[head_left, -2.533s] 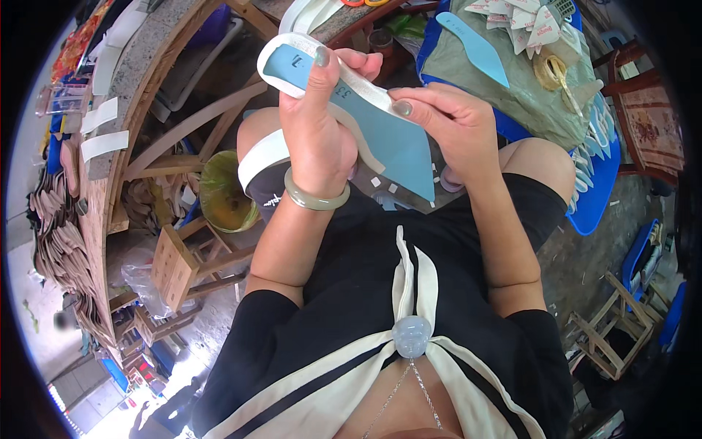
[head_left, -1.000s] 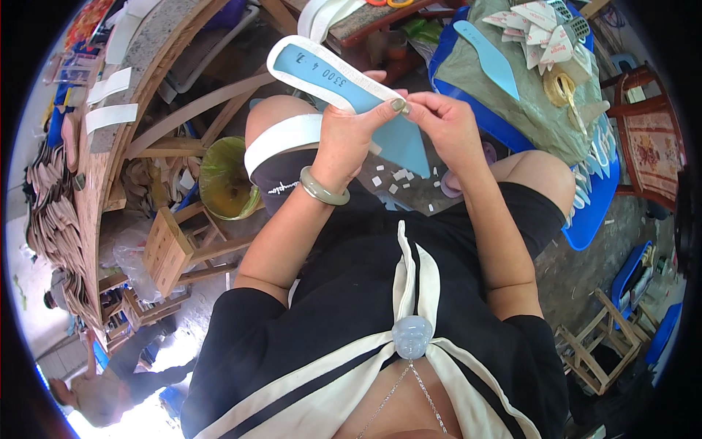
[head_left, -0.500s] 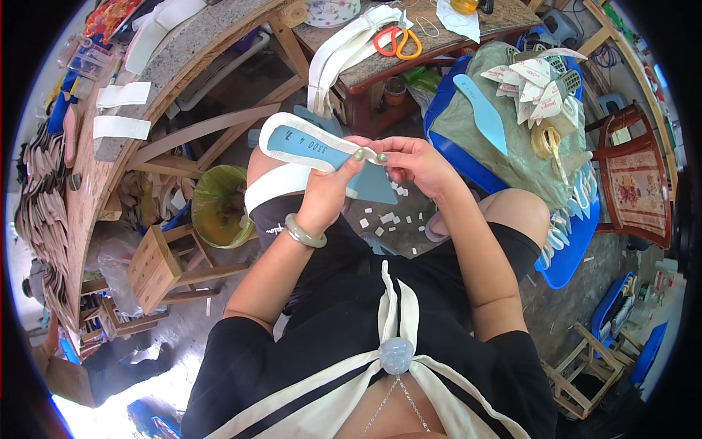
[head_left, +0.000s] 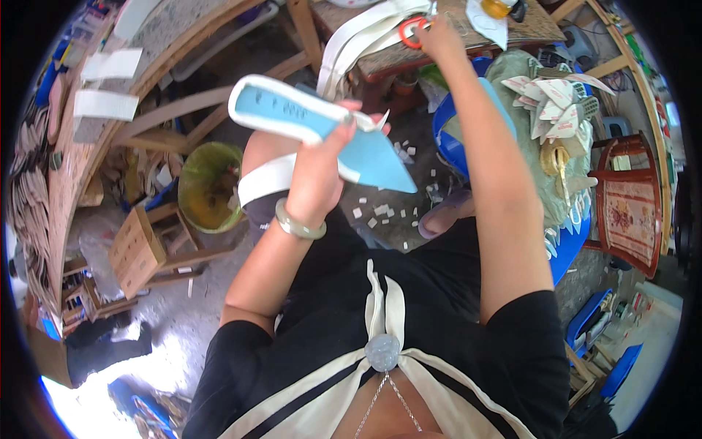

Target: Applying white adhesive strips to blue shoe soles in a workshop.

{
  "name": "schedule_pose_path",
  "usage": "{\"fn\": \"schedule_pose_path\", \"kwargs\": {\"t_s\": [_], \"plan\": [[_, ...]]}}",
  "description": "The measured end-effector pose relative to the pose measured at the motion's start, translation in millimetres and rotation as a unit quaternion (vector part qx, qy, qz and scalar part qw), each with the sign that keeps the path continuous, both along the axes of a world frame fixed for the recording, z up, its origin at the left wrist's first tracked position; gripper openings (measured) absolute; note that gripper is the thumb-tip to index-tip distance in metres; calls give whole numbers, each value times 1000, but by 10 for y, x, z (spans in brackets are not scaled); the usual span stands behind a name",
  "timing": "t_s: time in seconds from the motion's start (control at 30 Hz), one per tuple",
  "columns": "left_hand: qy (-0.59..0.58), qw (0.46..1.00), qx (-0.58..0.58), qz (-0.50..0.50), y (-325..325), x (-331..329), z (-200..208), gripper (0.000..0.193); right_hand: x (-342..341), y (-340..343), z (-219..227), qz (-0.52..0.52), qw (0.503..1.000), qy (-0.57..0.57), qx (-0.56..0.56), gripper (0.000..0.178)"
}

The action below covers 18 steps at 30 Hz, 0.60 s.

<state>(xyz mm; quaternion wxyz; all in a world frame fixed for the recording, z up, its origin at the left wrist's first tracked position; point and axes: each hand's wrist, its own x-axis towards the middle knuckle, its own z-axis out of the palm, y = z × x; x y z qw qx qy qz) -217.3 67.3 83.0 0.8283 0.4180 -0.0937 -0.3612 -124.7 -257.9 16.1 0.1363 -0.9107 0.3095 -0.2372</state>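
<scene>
My left hand (head_left: 322, 161) is closed around a blue shoe insole (head_left: 379, 159) by its middle, with the pointed end toward the lower right. White strip (head_left: 240, 96) wraps the rounded end and runs along the edge, and its loose tip sticks up past my thumb. Far out on the wooden table, my right hand (head_left: 443, 41) has its fingers closed on the scissors (head_left: 411, 34). The red handle loop shows; the other loop is covered by the hand. Long white strips (head_left: 349, 42) lie beside the scissors.
A blue tub (head_left: 452, 143) with a greenish cloth and stacked pieces (head_left: 545, 106) stands at right. At left are a workbench (head_left: 95, 157), a green-lined bin (head_left: 212, 186) and a wooden stool (head_left: 139, 249). White scraps (head_left: 382, 212) litter the floor; a red chair (head_left: 629, 197) stands far right.
My right hand has left the insole's edge and reached forward to the scissors on the table. The left hand still holds the insole, now tilted with its pointed end lower and more visible.
</scene>
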Motion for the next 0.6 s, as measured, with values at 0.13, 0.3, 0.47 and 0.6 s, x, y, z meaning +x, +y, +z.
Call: {"fn": "schedule_pose_path", "kwargs": {"t_s": [0.13,0.3,0.47,0.6], "plan": [[101,993,-48,-27,102,122,12,36,252,-132,-166,59,977,166,-117,38],[130,990,-47,-40,131,77,26,38,90,-34,213,26,984,168,55,34],[44,998,-34,-39,55,-64,111,37,-268,-1092,7,51,938,52,338,49],[-87,995,25,34,159,-172,123,32,-1074,-617,364,123,779,-149,597,42]]}}
